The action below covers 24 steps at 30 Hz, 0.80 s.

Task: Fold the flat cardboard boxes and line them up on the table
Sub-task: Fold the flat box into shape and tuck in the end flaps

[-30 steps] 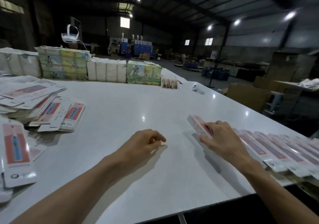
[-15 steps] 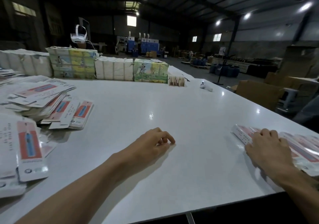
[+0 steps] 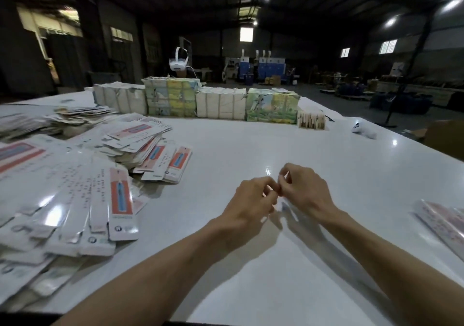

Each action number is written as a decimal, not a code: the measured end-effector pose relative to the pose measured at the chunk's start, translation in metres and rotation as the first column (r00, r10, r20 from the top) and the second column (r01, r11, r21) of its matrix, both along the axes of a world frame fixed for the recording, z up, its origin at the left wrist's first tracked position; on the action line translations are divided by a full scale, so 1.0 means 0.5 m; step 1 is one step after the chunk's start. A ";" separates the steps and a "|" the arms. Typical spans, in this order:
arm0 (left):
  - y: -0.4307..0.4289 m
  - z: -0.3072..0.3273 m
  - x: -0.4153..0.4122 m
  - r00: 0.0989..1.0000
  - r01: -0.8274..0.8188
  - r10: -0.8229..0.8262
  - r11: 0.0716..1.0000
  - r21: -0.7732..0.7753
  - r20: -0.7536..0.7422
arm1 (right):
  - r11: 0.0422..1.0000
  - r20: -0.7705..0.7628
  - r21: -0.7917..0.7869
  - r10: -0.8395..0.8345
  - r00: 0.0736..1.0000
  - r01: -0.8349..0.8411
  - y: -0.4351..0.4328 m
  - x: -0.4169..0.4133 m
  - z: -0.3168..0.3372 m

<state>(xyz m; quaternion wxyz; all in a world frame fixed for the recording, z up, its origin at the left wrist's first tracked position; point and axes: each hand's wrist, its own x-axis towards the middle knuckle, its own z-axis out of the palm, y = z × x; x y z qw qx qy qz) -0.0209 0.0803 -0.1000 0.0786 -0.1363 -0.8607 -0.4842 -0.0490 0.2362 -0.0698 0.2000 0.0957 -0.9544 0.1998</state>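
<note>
Left hand (image 3: pixel 253 197) and right hand (image 3: pixel 306 190) meet above the counter (image 3: pixel 276 140), fingers curled, grip unclear; flat boxes (image 3: pixel 120 195) lie well left.

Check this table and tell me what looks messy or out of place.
The flat boxes on the left lie in a loose, fanned heap, overlapping at odd angles, not in a neat stack. The left hand and right hand meet over the table with no box visibly held.

dim warehouse | ceiling lights (image 3: pixel 390 22) lit | white table (image 3: pixel 251 145) | bright windows (image 3: pixel 388 46)
</note>
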 end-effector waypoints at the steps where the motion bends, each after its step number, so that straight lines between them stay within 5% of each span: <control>1: -0.011 0.014 -0.003 0.999 -0.041 0.042 0.996 -0.082 0.006 | 1.000 0.017 -0.026 0.008 1.000 -0.007 -0.012 -0.008 -0.015; 5: -0.108 0.083 -0.030 0.965 -0.252 0.257 0.857 -0.450 -0.051 | 0.994 0.074 -0.088 0.067 0.995 -0.060 -0.013 -0.035 -0.064; 11: -0.293 0.160 0.017 0.740 -0.522 0.630 0.318 -0.792 -0.235 | 0.981 0.092 -0.166 0.112 0.989 -0.096 0.002 -0.064 -0.085; 13: -0.348 0.172 0.050 0.662 -0.500 0.722 0.225 -0.836 -0.202 | 0.979 0.103 -0.173 0.127 0.987 -0.108 0.001 -0.070 -0.086; 18: -0.429 0.164 0.101 0.444 -0.486 0.892 0.164 -0.858 -0.081 | 0.969 0.132 -0.206 0.162 0.978 -0.133 0.006 -0.077 -0.087; 24: -0.449 0.149 0.108 0.445 -0.549 0.892 0.203 -0.811 -0.078 | 0.954 0.155 -0.257 0.196 0.968 -0.152 0.010 -0.072 -0.083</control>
